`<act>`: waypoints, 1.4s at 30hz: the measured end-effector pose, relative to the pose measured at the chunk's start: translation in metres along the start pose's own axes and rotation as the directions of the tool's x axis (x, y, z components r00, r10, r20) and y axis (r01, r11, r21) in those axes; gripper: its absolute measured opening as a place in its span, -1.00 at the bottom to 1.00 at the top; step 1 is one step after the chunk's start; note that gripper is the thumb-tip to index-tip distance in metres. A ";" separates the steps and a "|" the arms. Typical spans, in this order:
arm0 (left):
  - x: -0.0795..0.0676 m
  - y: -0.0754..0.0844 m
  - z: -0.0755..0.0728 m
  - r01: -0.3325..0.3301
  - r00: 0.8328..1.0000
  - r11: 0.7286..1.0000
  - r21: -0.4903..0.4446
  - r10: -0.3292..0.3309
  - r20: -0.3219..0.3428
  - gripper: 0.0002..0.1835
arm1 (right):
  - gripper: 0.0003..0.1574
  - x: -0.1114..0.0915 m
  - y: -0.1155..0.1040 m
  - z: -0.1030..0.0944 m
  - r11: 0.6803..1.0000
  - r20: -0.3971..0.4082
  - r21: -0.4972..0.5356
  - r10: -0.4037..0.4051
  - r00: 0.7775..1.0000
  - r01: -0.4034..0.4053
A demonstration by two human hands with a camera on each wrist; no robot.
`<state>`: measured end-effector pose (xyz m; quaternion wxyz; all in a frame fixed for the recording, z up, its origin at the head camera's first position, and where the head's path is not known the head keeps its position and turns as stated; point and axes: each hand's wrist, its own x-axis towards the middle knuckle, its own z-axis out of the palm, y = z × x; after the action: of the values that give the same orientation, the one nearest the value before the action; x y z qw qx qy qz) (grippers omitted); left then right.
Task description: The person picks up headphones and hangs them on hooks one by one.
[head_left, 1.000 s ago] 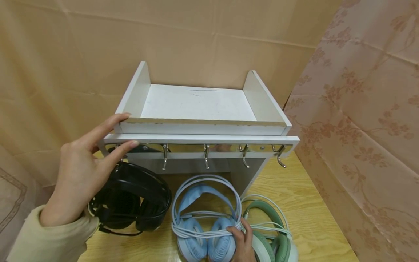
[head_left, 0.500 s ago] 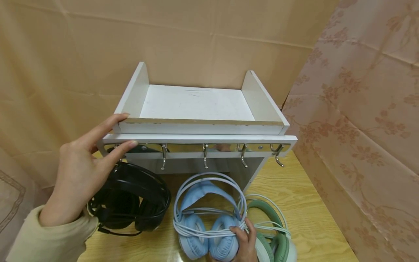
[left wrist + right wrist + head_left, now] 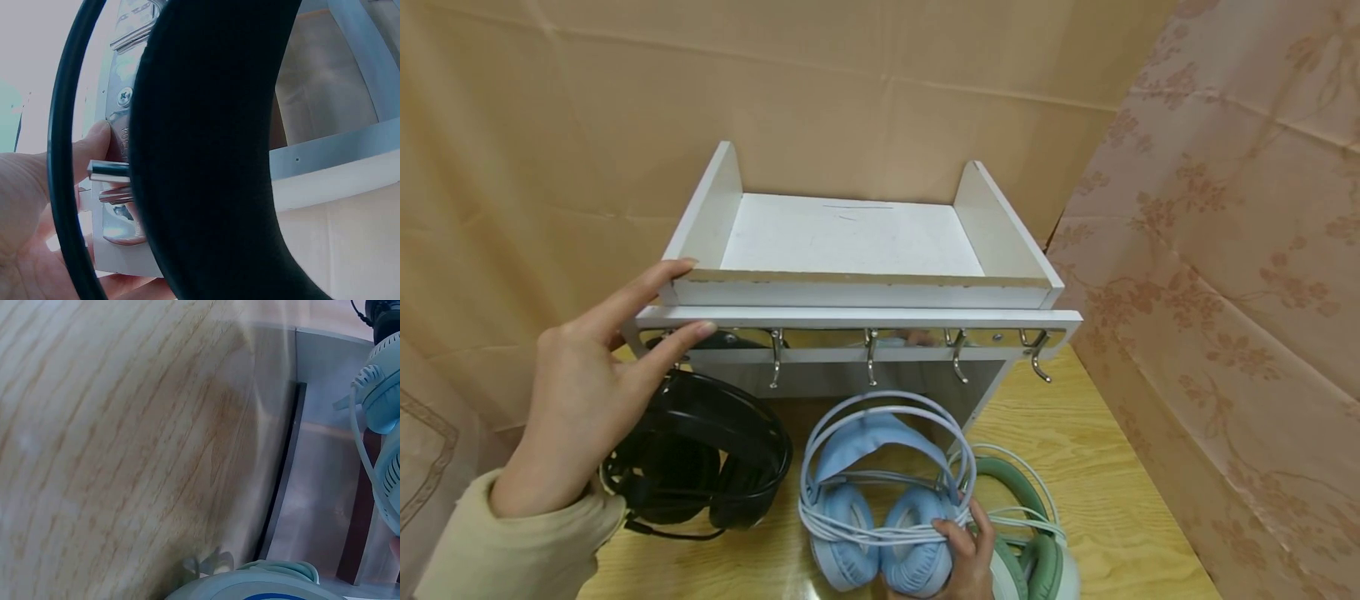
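Observation:
My left hand [image 3: 580, 392] grips the left end of the white shelf rack [image 3: 857, 296], fingers over the top edge and thumb on the front of its hook rail. Below that thumb hang black headphones [image 3: 737, 417] at the leftmost hook; their headband [image 3: 206, 150] covers much of the left wrist view. With my right hand [image 3: 968, 558] I hold light-blue headphones [image 3: 850, 558] by the right ear cup and the wound cable, under the rail. In the right wrist view only a fingertip shows, beside the blue headphones [image 3: 390, 469] at the right edge.
Green headphones [image 3: 1011, 479] lie on the wood-grain table [image 3: 1120, 492], just right of my right hand. Several metal hooks [image 3: 872, 358] project from the rail. Behind the rack hangs a beige cloth [image 3: 880, 100]; a floral pink cloth [image 3: 1240, 275] borders the right side.
The right hand and blue headphones have shifted slightly right and a little up towards the rail. The left hand keeps its place on the rack.

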<state>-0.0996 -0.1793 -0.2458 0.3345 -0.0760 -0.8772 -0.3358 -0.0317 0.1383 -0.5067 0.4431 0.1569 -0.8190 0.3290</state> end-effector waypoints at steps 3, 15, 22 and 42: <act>0.000 0.000 0.000 -0.001 1.000 1.000 0.006 0.001 0.004 -0.36 | -0.02 0.001 -0.003 -0.001 1.000 0.001 -0.020 0.023 1.000 -0.023; 0.000 0.001 0.000 -0.012 1.000 1.000 0.025 0.012 0.001 -0.35 | -0.03 0.007 -0.006 -0.006 1.000 -0.017 -0.020 0.002 1.000 -0.002; 0.000 0.002 -0.001 0.003 1.000 1.000 0.022 -0.003 0.005 -0.36 | -0.02 0.008 -0.011 -0.007 0.999 -0.058 0.021 0.050 0.997 -0.049; 0.000 0.002 -0.002 0.017 1.000 1.000 0.012 -0.017 0.012 -0.36 | 0.00 0.019 -0.023 -0.008 0.997 -0.135 0.037 0.075 0.988 -0.071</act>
<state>-0.0977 -0.1785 -0.2438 0.3268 -0.0688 -0.8818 -0.3331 -0.0246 0.1277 -0.4783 0.4832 0.1110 -0.7866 0.3681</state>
